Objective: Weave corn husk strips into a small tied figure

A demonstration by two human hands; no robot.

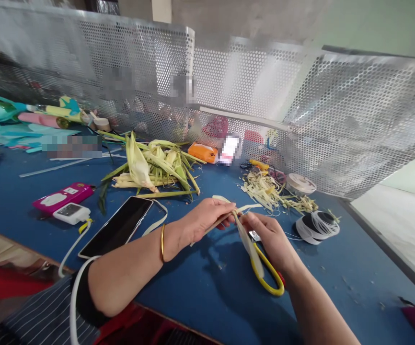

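Observation:
My left hand point(211, 215) is closed in a pinch on a thin stick point(213, 225) with pale husk at its tip. A pale strip of corn husk point(245, 242) hangs down from there, between my two hands. My right hand point(270, 237) is closed close beside it, thumb and fingers near the strip's top. Yellow-handled scissors point(270, 287) hang from my right hand, which hides most of them. Behind my hands lies a heap of corn husks point(160, 165). A spool of white thread point(317, 227) rests to the right, its thread running toward my right hand.
A phone point(117, 227), a magenta box point(63, 196) and a white device point(71, 212) with a cable lie at left. Husk scraps point(265, 189), a tape roll point(301, 183) and an orange packet point(202, 152) are at the back. A perforated metal screen point(243, 81) borders the blue table point(193, 282).

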